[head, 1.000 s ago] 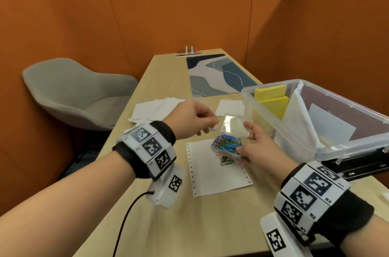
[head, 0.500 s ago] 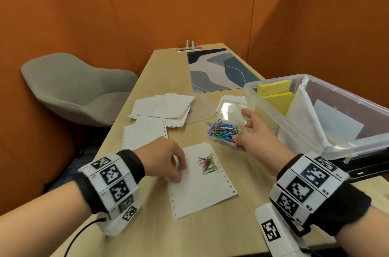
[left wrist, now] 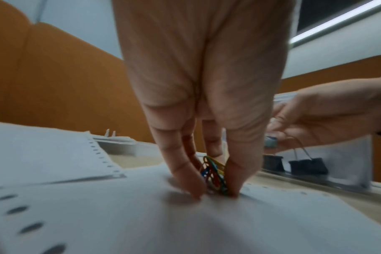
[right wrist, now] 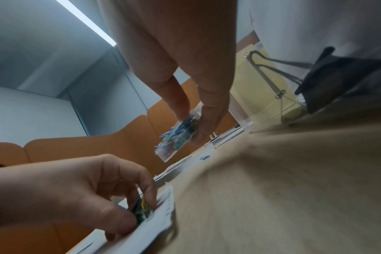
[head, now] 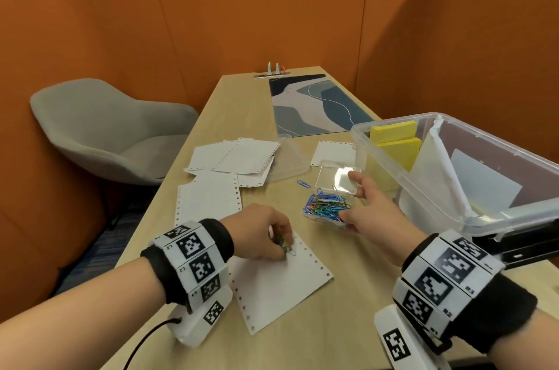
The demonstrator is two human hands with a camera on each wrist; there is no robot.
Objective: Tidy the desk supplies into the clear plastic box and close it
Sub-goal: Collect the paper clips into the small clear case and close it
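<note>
Midway along the tabletop, the left hand [head: 260,233] pinches a small bunch of coloured paper clips [left wrist: 214,176] between thumb and fingertips, pressed together against a perforated sheet [head: 281,282]. Just to its right and slightly farther from the near edge, the right hand [head: 370,215] grips an open clip case [head: 328,207], fingers curled round its near end, hinged lid toward the far edge. Beyond it, touching the right edge, stands the clear plastic box [head: 514,212]. One blue clip [head: 303,184] lies loose beside the case.
</note>
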